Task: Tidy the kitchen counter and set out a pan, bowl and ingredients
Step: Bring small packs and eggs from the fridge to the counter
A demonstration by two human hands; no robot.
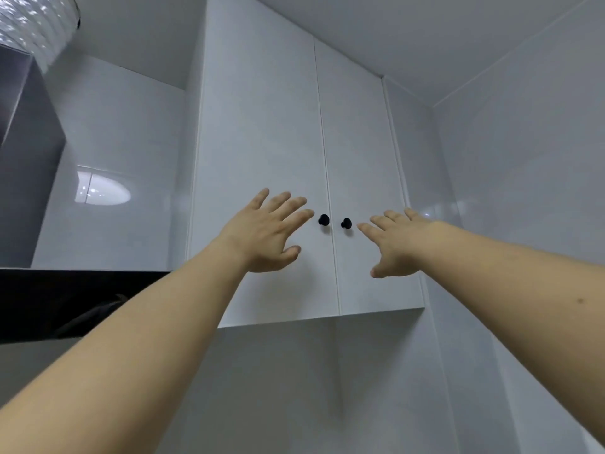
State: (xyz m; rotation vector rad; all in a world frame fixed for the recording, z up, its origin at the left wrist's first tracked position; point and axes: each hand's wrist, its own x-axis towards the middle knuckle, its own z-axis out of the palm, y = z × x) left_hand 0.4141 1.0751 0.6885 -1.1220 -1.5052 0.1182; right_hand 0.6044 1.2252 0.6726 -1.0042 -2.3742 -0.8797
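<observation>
A white wall cabinet (pixel 271 126) with two closed doors fills the middle of the head view. Each door carries a small black knob: the left knob (pixel 323 219) and the right knob (pixel 346 223) sit side by side at the centre seam. My left hand (pixel 266 232) is raised in front of the left door, fingers spread, its fingertips just left of the left knob. My right hand (pixel 397 242) is raised before the right door, fingers straight, fingertips just right of the right knob. Neither hand holds anything. No pan, bowl or ingredients are visible.
A dark range hood (pixel 29 178) with a silver flexible duct (pixel 36 27) stands at the left, its black lower edge (pixel 82 290) jutting out. Glossy white tiled walls (pixel 523 191) surround the cabinet, with the corner at the right.
</observation>
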